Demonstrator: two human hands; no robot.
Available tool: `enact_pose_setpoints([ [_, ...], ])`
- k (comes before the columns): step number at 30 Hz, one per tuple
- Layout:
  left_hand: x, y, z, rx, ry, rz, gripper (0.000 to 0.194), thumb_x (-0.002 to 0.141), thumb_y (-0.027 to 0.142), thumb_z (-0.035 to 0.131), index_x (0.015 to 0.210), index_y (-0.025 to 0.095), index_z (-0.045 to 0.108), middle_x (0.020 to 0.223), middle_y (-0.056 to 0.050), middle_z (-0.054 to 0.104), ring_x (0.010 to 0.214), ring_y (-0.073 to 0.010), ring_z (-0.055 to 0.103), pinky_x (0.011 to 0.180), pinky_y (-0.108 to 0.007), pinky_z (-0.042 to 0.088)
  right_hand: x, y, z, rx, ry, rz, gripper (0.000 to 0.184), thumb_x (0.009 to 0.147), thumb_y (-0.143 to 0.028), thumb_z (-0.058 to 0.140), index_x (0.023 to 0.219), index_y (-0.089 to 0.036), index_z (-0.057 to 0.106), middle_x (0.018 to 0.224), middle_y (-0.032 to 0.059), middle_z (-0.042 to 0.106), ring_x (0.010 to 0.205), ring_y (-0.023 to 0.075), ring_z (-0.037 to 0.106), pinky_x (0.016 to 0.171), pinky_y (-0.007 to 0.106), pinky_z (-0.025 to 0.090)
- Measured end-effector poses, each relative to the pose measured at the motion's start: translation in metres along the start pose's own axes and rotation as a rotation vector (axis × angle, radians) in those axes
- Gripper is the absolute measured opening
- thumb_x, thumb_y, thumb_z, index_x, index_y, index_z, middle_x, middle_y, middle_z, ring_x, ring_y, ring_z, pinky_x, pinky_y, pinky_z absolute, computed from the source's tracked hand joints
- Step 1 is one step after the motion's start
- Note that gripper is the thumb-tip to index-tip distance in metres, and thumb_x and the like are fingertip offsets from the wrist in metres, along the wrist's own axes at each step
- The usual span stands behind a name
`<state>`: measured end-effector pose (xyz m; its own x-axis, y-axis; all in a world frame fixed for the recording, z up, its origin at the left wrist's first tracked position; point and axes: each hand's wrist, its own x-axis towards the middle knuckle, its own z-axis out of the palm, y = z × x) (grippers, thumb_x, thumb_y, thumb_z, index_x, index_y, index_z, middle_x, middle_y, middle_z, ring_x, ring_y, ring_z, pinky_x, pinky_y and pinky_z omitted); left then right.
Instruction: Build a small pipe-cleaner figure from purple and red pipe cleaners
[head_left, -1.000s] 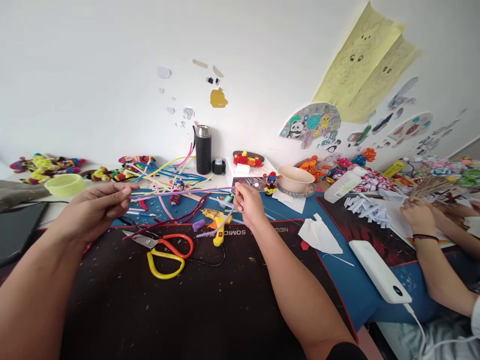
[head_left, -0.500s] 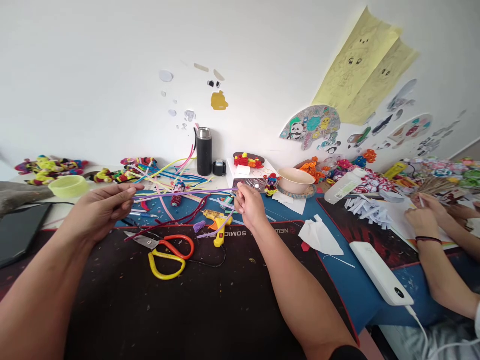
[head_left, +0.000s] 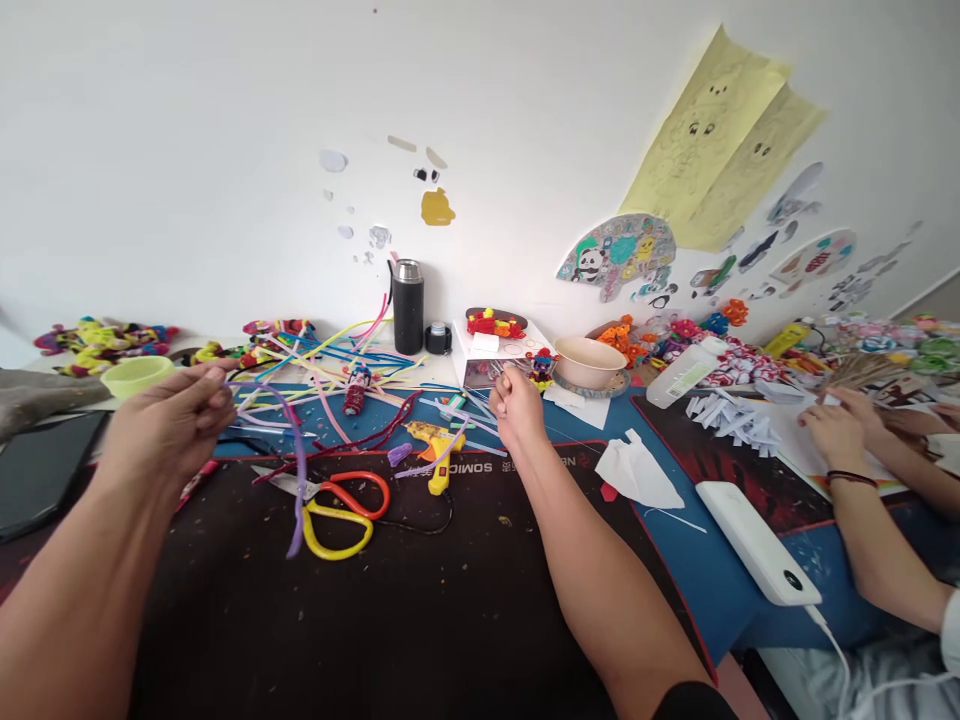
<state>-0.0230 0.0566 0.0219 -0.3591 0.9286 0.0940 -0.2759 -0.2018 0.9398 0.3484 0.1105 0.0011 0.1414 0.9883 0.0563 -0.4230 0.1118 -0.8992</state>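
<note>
I am logging: left hand (head_left: pixel 161 425) pinching one purple strip (head_left: pixel 301 470), drooping toward the bench's (head_left: pixel 716 585) near edge; right hand (head_left: pixel 519 410) pressing fingers together, contents unclear.

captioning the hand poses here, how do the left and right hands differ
The left hand holds a purple strand that bends downward; no strand can be made out in the right hand. The left hand extends into a pinch, while the right hand curls into a fist. Both are bare.
</note>
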Motion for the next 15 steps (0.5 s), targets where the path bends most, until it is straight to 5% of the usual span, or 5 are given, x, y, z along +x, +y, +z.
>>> enact_pose_setpoints([
  [10,-0.008,-0.011,0.02,-0.133,-0.029,0.038,0.011,0.087,0.009,0.08,0.098,0.008,0.079,0.054,0.006,0.055,0.043,-0.0036,0.039,0.041,-0.011,0.034,-0.024,0.014,0.014,-0.071,-0.279,0.138,0.042,0.086,-0.055,0.084,0.077,-0.019,0.062,0.056,-0.0064,0.05,0.042,0.0088,0.047,0.04,0.022,0.025],
  [15,-0.013,-0.007,0.032,-0.223,-0.064,-0.004,0.007,0.091,0.007,0.073,0.095,0.011,0.076,0.055,0.006,0.054,0.042,-0.0036,0.038,0.042,-0.01,0.037,-0.038,0.018,0.022,-0.137,-0.488,0.217,0.037,0.091,-0.055,0.081,0.099,-0.019,0.074,0.065,-0.0049,0.061,0.045,0.0081,0.052,0.041,0.021,0.026],
])
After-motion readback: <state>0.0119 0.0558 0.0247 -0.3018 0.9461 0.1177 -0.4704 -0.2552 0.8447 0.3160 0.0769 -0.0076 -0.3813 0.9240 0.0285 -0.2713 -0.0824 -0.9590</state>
